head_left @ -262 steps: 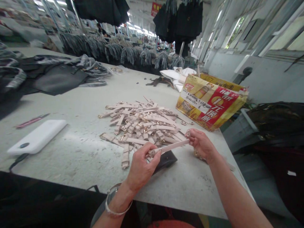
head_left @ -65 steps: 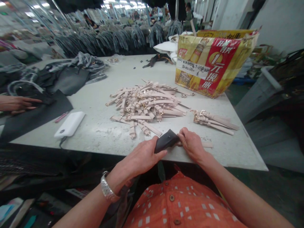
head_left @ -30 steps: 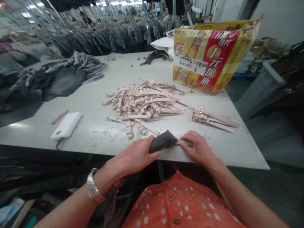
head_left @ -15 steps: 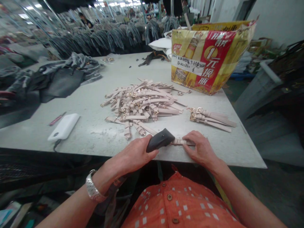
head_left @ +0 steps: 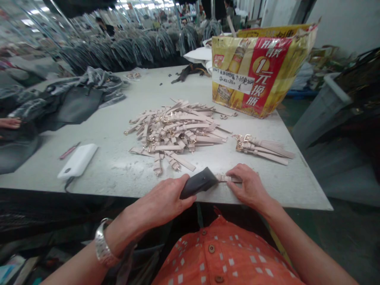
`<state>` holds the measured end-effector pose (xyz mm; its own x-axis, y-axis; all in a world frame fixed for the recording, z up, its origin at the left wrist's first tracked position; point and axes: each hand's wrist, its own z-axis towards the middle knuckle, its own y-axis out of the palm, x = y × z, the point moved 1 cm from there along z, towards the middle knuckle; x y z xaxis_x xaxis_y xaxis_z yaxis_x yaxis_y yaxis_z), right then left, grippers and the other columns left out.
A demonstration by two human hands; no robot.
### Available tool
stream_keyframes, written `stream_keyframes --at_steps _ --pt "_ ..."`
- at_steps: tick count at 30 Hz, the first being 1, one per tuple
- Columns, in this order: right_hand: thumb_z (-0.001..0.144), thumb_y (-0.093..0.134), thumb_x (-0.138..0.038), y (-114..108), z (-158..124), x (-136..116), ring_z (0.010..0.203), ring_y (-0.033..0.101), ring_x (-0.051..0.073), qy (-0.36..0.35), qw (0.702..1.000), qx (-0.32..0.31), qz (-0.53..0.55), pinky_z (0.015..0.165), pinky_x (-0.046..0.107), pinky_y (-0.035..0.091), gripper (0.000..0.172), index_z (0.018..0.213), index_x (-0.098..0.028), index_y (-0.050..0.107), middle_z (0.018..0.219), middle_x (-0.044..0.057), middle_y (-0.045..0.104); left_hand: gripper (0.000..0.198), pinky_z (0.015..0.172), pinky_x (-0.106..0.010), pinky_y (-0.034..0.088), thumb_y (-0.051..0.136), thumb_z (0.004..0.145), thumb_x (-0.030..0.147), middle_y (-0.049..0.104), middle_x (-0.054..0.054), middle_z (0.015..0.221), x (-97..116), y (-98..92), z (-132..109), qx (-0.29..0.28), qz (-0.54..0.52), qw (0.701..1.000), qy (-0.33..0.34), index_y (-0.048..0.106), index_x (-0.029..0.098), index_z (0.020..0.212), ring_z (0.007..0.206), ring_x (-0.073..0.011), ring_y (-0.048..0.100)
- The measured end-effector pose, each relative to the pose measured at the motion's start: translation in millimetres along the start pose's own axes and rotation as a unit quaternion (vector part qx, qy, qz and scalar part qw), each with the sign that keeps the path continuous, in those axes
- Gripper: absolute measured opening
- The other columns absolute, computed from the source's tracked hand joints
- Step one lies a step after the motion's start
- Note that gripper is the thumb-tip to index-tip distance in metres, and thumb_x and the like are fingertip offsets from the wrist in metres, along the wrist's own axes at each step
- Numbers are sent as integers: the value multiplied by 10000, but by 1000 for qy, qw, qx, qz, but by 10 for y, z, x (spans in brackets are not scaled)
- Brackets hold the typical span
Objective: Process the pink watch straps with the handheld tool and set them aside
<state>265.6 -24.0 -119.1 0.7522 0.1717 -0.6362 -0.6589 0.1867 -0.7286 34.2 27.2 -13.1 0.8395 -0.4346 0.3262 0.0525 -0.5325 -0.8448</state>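
My left hand (head_left: 166,198) is closed around a dark, blocky handheld tool (head_left: 199,184), whose exact kind I cannot make out. Its front end meets a pale pink buckle strap (head_left: 223,178) lying on the table near the front edge. Between its thumb and fingers, my right hand (head_left: 247,184) pinches the strap's other side. A big heap of similar straps (head_left: 178,126) with gold buckles lies beyond my hands. To the right, several more straps (head_left: 264,148) are laid together in a small bundle.
At the back right stands a yellow and red carton (head_left: 255,75). A white power bank (head_left: 78,160) with a cable and a pink slim tool (head_left: 69,150) lie left. Dark fabric (head_left: 77,99) covers the far left, where another person's hand (head_left: 10,123) shows. A grey bin (head_left: 323,107) stands right.
My left hand and the dark tool have shifted slightly, the tool tilting a little more upward. The right hand still pinches the strap. Another person's hand has come into view at far left.
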Motion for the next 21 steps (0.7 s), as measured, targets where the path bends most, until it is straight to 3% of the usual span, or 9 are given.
stream_keyframes --at_steps 9,17,21 --pt "723 580 -204 -9 5 -6 798 500 191 -4 1000 0 -3 725 319 392 143 857 -205 630 807 43 558 297 592 -255 406 444 772 452 645 -29 824 7 19 8 27 -5 1000 -4 546 219 926 730 -183 594" --pt "723 581 -200 -9 9 8 786 506 187 -8 1000 1 -1 720 313 398 165 877 -209 641 789 39 564 334 588 -259 392 447 764 446 630 -41 809 67 -55 237 58 1 998 -17 545 195 961 707 -182 589" --pt "715 597 -207 -16 5 -4 807 514 192 -6 1000 -3 -3 735 319 401 183 895 -207 630 815 42 581 318 587 -263 381 446 772 452 632 -43 843 93 -96 147 58 28 998 7 538 217 966 724 -187 585"
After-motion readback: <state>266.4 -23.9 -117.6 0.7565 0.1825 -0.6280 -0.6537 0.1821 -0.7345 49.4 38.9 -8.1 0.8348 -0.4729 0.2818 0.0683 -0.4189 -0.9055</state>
